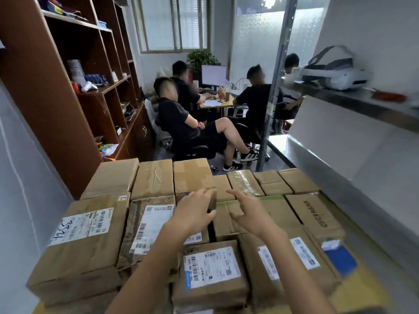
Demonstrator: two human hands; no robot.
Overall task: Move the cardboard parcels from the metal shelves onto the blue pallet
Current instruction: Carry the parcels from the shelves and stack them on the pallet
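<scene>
Below, packed brown cardboard parcels point(86, 250) are being reached over by the left hand point(192, 215) and right hand point(250, 217), both spread wide and empty, between a brown wooden bookcase point(45, 98) and grey metal shelves point(340, 175).

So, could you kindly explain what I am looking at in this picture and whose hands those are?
There is no machine here: a person wears one wide-angle camera on the head, looking forward and down, so the two bare arms are their own. The left grip, a bare hand, rests on the corner of a brown cardboard parcel; whether it clasps it I cannot tell. The right grip hovers open over a green-taped cardboard parcel, holding nothing. Many labelled cardboard parcels lie packed together below. On the right stands a grey metal shelf; behind, people sit at a desk.
</scene>
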